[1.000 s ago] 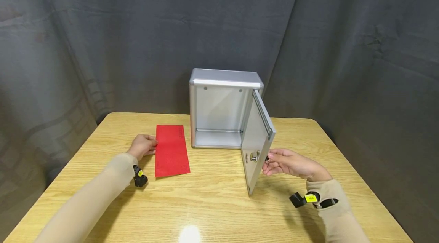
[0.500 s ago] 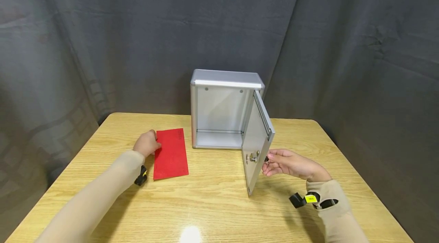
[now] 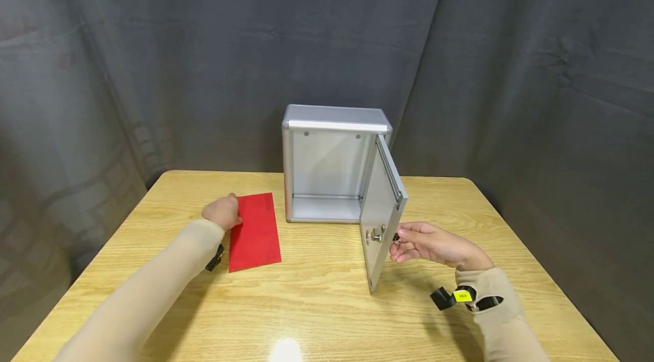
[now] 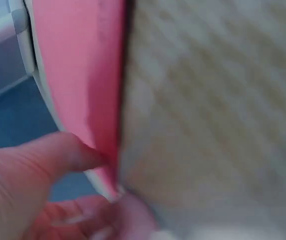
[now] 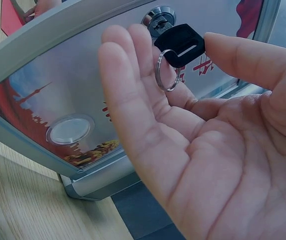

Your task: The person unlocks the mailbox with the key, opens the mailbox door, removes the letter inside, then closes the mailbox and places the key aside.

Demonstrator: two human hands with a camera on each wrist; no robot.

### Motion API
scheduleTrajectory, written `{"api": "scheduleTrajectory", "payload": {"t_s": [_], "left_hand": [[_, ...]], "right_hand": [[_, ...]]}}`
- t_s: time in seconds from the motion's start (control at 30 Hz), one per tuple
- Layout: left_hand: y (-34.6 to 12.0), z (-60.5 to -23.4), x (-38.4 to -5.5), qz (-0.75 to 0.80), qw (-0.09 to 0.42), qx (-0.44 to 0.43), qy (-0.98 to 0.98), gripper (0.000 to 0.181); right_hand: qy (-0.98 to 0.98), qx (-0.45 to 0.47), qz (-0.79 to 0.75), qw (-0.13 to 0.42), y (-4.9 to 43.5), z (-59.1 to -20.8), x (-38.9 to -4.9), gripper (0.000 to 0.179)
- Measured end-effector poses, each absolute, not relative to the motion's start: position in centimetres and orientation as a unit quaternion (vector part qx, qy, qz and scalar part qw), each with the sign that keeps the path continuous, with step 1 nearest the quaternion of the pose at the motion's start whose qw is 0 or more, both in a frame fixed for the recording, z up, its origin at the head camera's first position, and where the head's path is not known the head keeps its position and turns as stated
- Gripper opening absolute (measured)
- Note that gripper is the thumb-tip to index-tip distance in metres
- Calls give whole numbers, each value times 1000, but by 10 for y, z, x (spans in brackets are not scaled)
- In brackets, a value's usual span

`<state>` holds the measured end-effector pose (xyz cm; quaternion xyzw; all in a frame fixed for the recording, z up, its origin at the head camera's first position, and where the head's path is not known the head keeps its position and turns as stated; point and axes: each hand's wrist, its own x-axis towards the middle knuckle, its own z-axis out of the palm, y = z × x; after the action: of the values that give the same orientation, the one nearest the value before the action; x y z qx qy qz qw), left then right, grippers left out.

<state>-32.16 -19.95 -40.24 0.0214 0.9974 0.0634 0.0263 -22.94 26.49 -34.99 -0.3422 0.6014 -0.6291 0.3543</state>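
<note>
My left hand (image 3: 222,213) pinches the upper left edge of a flat red envelope (image 3: 256,234), which lies over the table left of the box. In the left wrist view the thumb (image 4: 80,152) presses on its red face, with the other fingers beneath. A silver metal box (image 3: 334,117) stands with its door (image 3: 382,211) swung out to the right. At the door's outer face, my right hand (image 3: 434,244) holds a black-headed key (image 5: 182,44) between thumb and fingers. The key stands at the round lock (image 5: 158,18), and a metal ring (image 5: 162,72) hangs from it.
The light wood table (image 3: 327,305) carries everything. Dark grey curtains (image 3: 230,55) hang behind and at the sides. On the door's inner side sits the lock's metal latch (image 3: 378,234), and the door juts toward the front of the table.
My left hand has shifted slightly right and turned over the envelope's edge. The envelope has tilted a little, its top edge now lower. My right hand, key and door stay put.
</note>
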Motion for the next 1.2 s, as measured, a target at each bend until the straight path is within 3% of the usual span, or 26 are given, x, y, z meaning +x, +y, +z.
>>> {"api": "scheduleTrajectory", "payload": {"t_s": [0.13,0.27,0.4,0.53,1.2], "left_hand": [[-182,-389,-316,42,-61,38,997,35],[-162,-376,-320,249,-131,101,954,26],[-145,-372,-323,516,-84,134,842,34],[-137,-378,-321,612,-38,126,780,38],[-132,-399,-325,662,17,106,742,32]], "right_hand": [[597,-346,-628,360,263,-351,-230,31],[593,-347,-629,364,262,-351,-231,30],[590,-349,-631,364,261,-351,-231,30],[592,-350,-629,363,261,-350,-231,31],[595,-336,-630,369,250,-349,-231,29]]}}
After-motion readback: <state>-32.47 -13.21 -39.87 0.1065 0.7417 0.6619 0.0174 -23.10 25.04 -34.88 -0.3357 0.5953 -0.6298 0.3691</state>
